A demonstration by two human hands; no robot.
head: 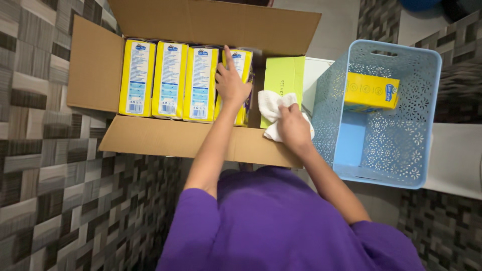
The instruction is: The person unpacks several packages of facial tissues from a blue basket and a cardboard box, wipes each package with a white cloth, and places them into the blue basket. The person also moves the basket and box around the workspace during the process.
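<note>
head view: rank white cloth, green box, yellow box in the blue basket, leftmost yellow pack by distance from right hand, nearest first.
From the right hand:
1. white cloth, held in it.
2. green box, just above, in the carton's right end.
3. yellow box, to the right, inside the blue basket.
4. leftmost yellow pack, carton's far left.

Packs [170, 80] in carton [165, 138]; basket [386, 160] to its right.

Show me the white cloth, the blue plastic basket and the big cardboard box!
white cloth [269, 103], head view, bare upper fold
blue plastic basket [424, 108], head view, right wall
big cardboard box [150, 138], head view, near flap
</note>
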